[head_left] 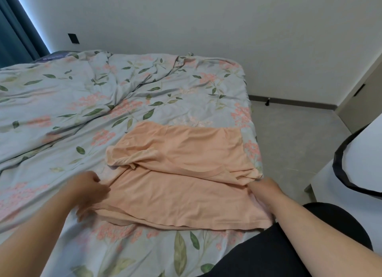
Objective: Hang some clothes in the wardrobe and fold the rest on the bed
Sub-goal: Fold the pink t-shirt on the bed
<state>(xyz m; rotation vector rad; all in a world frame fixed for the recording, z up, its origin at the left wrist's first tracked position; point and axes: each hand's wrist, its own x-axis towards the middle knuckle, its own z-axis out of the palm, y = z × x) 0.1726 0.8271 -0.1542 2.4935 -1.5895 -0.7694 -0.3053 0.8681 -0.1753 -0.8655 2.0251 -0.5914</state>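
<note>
While spread near the right edge of the bed [62,103], peach garment [182,173] only part folded (1 sleeve turned in). Left hand [88,192] pinching its left edge, right hand [262,190] gripping its right side, fingers partly hidden in cloth. Folding probably early; no wardrobe or hung clothes in view.

A home bedroom: bed [62,103] under floral duvet [157,94], teal curtain [14,28], plain wall [206,18].

Bare forearms without sleeves, and a black garment [279,254] on the person's body
</note>
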